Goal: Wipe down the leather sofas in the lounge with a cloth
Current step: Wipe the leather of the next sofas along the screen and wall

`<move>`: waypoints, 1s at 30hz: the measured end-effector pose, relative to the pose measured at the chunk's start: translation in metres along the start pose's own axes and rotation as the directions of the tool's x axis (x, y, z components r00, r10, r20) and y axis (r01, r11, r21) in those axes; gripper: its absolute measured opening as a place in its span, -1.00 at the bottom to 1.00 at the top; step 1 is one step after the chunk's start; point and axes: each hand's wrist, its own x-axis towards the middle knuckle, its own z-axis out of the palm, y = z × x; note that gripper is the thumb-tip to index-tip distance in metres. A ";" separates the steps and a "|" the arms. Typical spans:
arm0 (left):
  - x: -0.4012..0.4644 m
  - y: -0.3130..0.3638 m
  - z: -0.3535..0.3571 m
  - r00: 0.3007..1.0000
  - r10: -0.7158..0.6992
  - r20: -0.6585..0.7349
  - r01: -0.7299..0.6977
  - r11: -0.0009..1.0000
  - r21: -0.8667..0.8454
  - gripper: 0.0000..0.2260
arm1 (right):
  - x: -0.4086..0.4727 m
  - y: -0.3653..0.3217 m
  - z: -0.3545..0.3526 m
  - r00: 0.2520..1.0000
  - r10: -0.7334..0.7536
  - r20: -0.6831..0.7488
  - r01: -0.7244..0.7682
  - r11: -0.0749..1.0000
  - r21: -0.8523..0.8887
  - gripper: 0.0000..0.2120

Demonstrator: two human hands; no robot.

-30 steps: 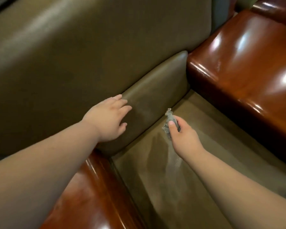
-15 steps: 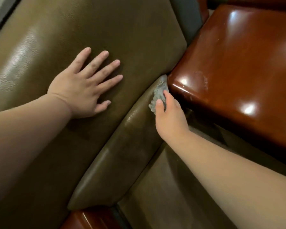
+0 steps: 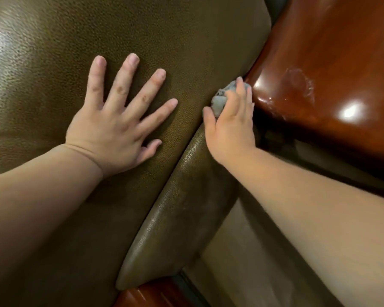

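Olive-brown pebbled leather fills most of the view: the broad back cushion of the sofa (image 3: 142, 29) and, below it, a rounded olive leather bolster (image 3: 182, 207) running diagonally toward a glossy reddish-brown wooden armrest (image 3: 330, 74). The left hand (image 3: 120, 120) lies flat on the back cushion, fingers spread and straight, holding nothing, apparently bracing. The right hand (image 3: 231, 122) presses a small crumpled grey cloth (image 3: 220, 100) against the upper end of the bolster, just beside the armrest's corner; the fingers lie over the wad, the thumb sits beside it, and whether they curl round the cloth cannot be told through the blur. The step in hand looks like wiping the seam where bolster, cushion and armrest meet. To do it well, the cloth probably wants opening out, since a tight wad covers little leather, then pushing into the crease and drawing along the bolster in overlapping strokes. Pale streaks on the bolster's face suggest it needs another pass.
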 end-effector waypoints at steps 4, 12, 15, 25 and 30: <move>0.006 0.009 -0.001 1.000 -0.013 0.021 0.014 1.000 -0.023 -0.32 | -0.086 -0.006 0.027 0.990 -0.089 0.111 0.102 0.987 -0.122 -0.21; 0.010 0.016 0.003 1.000 -0.009 0.003 0.009 0.999 -0.037 -0.30 | -0.025 0.010 0.011 0.999 -0.037 0.028 0.037 0.999 -0.030 -0.29; 0.011 0.017 0.004 1.000 -0.015 0.000 0.015 0.999 -0.046 -0.31 | -0.051 -0.007 0.029 0.994 0.053 -0.095 -0.049 0.998 0.039 -0.33; 0.018 0.022 0.001 1.000 -0.013 0.021 0.014 1.000 -0.013 -0.29 | -0.041 0.013 0.021 0.995 -0.093 -0.031 0.088 0.986 -0.142 -0.30; 0.019 0.023 -0.003 0.999 -0.005 0.046 0.005 1.000 -0.003 -0.27 | -0.139 -0.018 0.058 0.999 0.012 0.034 -0.011 1.000 -0.024 -0.25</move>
